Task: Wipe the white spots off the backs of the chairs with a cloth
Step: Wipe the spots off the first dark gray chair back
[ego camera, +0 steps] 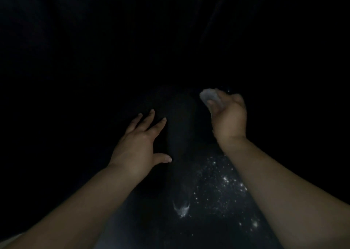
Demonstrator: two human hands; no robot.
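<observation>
The scene is very dark. A black chair back (180, 135) fills the middle, barely visible. My left hand (140, 142) lies on it with fingers spread and straight. My right hand (227, 114) is raised to the right, fingers curled round a small pale grey cloth (209, 96) that sticks out at its upper left. White spots (223, 180) are scattered over the dark surface below, between my forearms, with a larger white smear (181, 209) lower down.
Everything around the chair is black and cannot be made out. A pale strip (11, 239) shows at the lower left corner.
</observation>
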